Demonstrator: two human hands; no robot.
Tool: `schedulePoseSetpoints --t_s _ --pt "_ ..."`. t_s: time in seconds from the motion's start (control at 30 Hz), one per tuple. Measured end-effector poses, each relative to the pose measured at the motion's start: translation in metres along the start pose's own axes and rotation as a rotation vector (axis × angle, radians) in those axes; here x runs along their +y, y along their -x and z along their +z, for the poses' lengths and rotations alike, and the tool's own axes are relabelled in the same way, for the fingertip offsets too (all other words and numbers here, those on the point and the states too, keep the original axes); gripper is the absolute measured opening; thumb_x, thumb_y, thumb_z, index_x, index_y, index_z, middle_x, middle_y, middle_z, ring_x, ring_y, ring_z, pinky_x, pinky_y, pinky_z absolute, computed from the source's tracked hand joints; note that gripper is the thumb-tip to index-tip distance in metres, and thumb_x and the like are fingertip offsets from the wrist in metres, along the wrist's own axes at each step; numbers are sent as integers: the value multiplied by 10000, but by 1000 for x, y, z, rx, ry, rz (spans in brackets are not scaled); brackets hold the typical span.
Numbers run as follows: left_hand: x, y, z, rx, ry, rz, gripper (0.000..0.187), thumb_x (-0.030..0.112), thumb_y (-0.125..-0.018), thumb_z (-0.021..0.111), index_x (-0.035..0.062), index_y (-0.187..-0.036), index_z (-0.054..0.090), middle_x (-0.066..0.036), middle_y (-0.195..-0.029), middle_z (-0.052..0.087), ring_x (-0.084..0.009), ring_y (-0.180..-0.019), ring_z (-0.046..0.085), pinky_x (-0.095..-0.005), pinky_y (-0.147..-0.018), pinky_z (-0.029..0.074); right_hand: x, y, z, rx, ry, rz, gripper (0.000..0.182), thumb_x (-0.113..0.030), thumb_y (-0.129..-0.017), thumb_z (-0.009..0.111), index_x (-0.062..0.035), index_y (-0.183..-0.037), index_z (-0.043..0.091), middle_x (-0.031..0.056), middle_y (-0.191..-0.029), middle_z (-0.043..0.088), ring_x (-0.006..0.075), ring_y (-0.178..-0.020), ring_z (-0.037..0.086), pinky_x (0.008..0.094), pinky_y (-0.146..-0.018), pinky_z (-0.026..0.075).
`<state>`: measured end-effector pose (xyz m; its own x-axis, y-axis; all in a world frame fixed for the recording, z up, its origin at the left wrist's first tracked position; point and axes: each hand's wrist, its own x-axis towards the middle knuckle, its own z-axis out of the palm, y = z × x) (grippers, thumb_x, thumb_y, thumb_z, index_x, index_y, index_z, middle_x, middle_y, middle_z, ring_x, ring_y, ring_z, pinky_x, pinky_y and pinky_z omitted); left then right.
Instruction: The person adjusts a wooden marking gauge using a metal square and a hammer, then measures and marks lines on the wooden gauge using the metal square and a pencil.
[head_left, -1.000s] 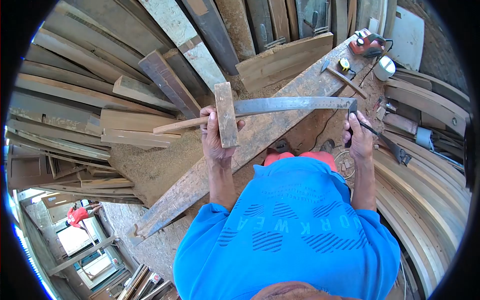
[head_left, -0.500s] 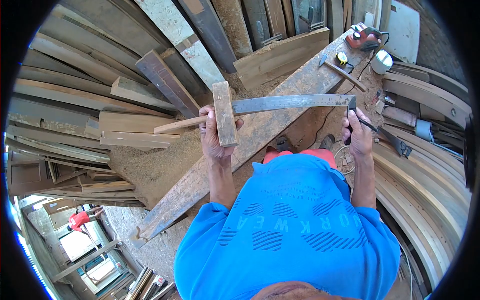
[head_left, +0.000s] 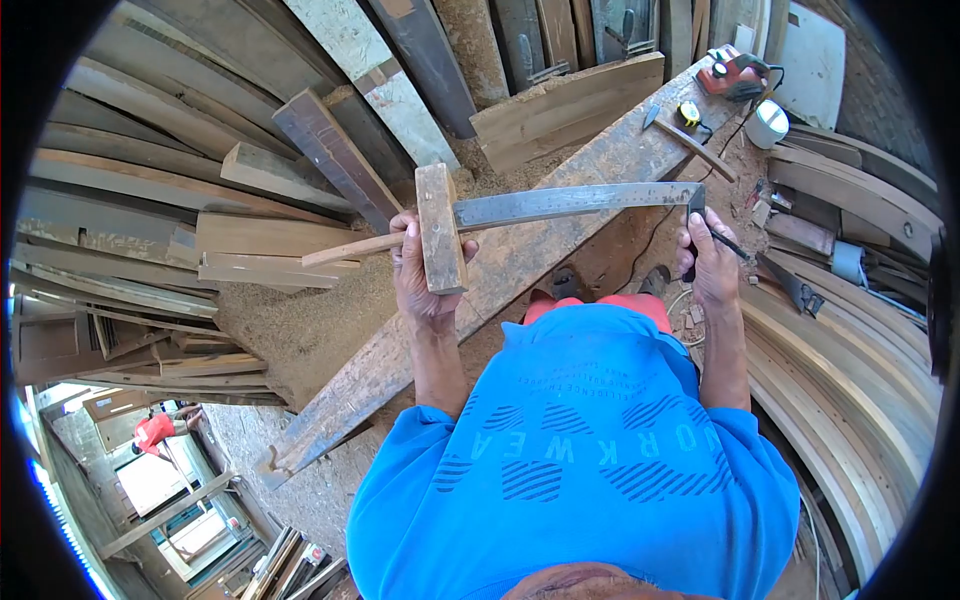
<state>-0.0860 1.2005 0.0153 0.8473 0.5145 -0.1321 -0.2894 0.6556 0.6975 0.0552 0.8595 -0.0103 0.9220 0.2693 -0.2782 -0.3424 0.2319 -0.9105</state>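
My left hand point(head_left: 418, 272) is closed around a wooden block point(head_left: 441, 230) that has a thin wooden stick point(head_left: 345, 250) pointing out to the left. From the block, the long metal blade of a square point(head_left: 570, 202) reaches right to its dark handle. My right hand point(head_left: 712, 262) grips that handle, and a dark pencil-like stick point(head_left: 730, 243) pokes out between its fingers. The blade's left end meets the block at its upper right side. Both hands are held up above a long wooden plank point(head_left: 520, 265).
On the plank's far end lie a hammer point(head_left: 690, 143), a tape measure point(head_left: 688, 113) and a red power tool point(head_left: 735, 77). A white container point(head_left: 766, 124) and a handsaw point(head_left: 792, 285) are at the right. Boards point(head_left: 120, 185) lean at the left; a person in red point(head_left: 155, 432) is far off.
Both hands, with the block and the square, have shifted slightly left. The block and the square are otherwise held the same way.
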Motion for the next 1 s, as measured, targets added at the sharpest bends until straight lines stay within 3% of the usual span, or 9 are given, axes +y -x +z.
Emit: schedulePoseSetpoints --t_s 0.47,0.57,0.77,0.87,0.97,1.0 --pt "1 1 -6 -17 58 -57 166 316 -1041 583 187 -1138 546 -44 -1183 592 -249 -1057 611 -452 -765 614 -5 1 0 -6 27 13 167 -232 -1056 569 -77 -995 568 -28 -750 563 26 -510 475 193 -445 386" --pt "2 3 6 -12 48 -43 93 264 -1056 561 188 -1106 546 -17 -1134 589 -182 -1017 633 -435 -723 658 -4 3 -2 -1 23 7 166 -233 -1056 570 -79 -995 568 -30 -757 564 25 -511 474 191 -447 385" --pt "1 5 7 20 34 -60 96 265 -1050 575 186 -1099 553 -17 -1114 593 -177 -983 645 -430 -717 662 -1 6 -4 11 7 18 166 -235 -1055 574 -80 -995 571 -33 -751 566 26 -510 480 191 -444 390" --pt "0 5 -2 14 44 -64 175 305 -1034 599 173 -1143 564 -97 -1168 609 -305 -981 647 -429 -753 624 3 5 -6 3 11 4 171 -235 -1055 576 -79 -985 574 -32 -745 568 26 -504 483 193 -436 392" --pt "-2 6 -9 -11 47 -65 179 309 -1030 605 179 -1149 573 -96 -1173 612 -299 -981 647 -430 -754 623 7 4 -8 -1 25 8 174 -233 -1055 578 -77 -978 579 -30 -740 569 27 -498 484 196 -428 391" --pt "-1 7 -5 12 40 -66 150 294 -1037 594 178 -1128 565 -70 -1148 611 -259 -972 651 -429 -742 636 7 4 -8 2 28 11 174 -232 -1055 578 -76 -978 580 -29 -739 570 27 -497 484 196 -427 391"
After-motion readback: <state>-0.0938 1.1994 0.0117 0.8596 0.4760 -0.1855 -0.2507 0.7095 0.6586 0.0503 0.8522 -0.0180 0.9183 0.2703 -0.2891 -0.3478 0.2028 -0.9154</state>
